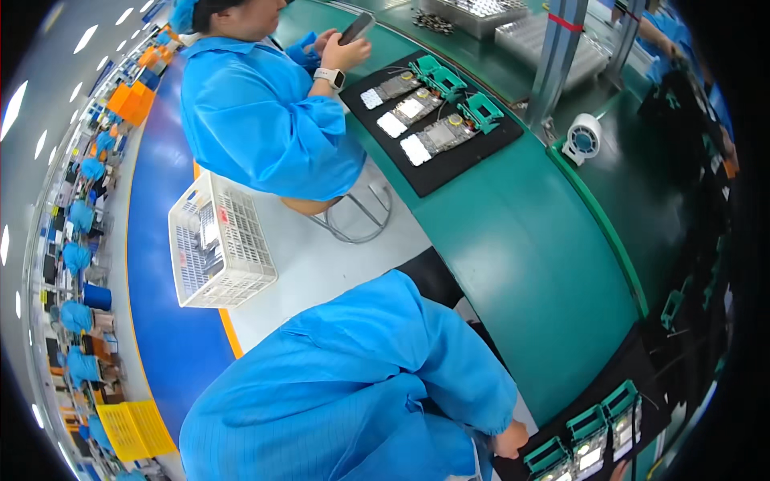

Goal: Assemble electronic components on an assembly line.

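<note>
My left hand (511,441), below a blue sleeve, is closed at the edge of a black mat (626,365) at the lower right. Whether its fingers grip anything is hidden. Beside it on the mat stand several circuit boards (589,454) with silvery parts, each with a green plastic frame (585,422) at its far end. Only a sliver of skin, apparently my right hand (620,471), shows at the bottom edge among the boards. Its fingers cannot be made out.
A co-worker in a blue smock (257,128) sits across the green bench (529,264), holding a phone (357,29). Another black mat (433,180) bears similar boards. A small white fan (583,138) stands by a metal post (555,64). A white crate (241,256) is on the floor.
</note>
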